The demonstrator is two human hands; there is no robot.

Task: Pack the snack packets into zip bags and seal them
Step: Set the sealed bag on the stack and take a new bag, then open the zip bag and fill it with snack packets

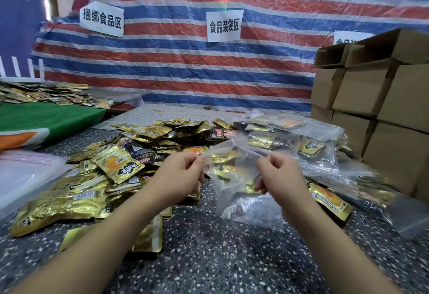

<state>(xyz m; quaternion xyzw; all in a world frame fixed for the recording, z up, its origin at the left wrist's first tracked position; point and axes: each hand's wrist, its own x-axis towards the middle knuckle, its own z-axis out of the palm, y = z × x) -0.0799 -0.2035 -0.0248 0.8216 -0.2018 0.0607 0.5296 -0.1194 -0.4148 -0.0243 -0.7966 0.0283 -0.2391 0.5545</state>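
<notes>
I hold a clear zip bag (234,175) above the speckled table (220,259). My left hand (178,177) pinches its top edge on the left and my right hand (278,175) pinches it on the right. The bag hangs between them; gold shows through the plastic, though I cannot tell whether packets lie inside or behind it. A big heap of gold and black snack packets (111,173) covers the table to the left and behind the bag. Filled clear zip bags (301,140) lie piled to the right.
Stacked cardboard boxes (380,112) stand at the right edge. A stack of unused clear bags (25,173) lies at the left. A second table with a green cloth (46,117) carries more packets at the far left. A striped tarp (185,61) with paper signs forms the back wall.
</notes>
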